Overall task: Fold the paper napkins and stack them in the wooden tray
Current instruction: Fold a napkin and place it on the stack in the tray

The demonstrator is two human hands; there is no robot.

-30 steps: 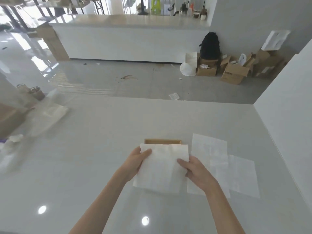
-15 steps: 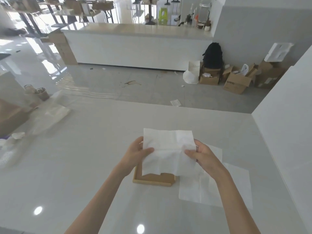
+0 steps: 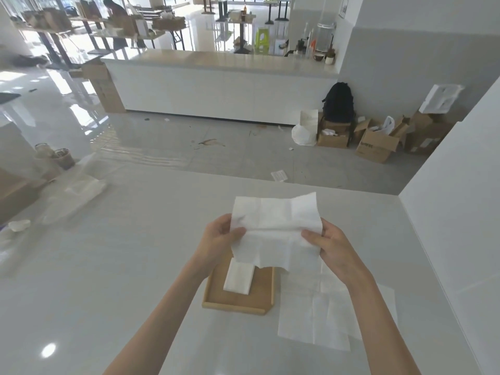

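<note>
A white paper napkin (image 3: 276,228) hangs in the air above the table, bent along a crease across its middle. My left hand (image 3: 220,240) pinches its left edge and my right hand (image 3: 328,246) pinches its right edge. Below it stands the wooden tray (image 3: 261,293), with one folded white napkin (image 3: 239,278) lying in its left part. The held napkin hides the tray's far end. To the right of the tray, flat unfolded napkins (image 3: 324,315) lie overlapping on the white table (image 3: 135,266).
A clear plastic pack of napkins (image 3: 81,190) and a crumpled scrap (image 3: 19,225) lie at the table's far left. A white wall (image 3: 460,226) borders the table on the right. Beyond the far edge are the floor, a counter and cardboard boxes.
Both hands have lifted the napkin off the table and above the tray. It now bends along a middle crease. The view has tilted up, and the tray with its folded napkin is uncovered.
</note>
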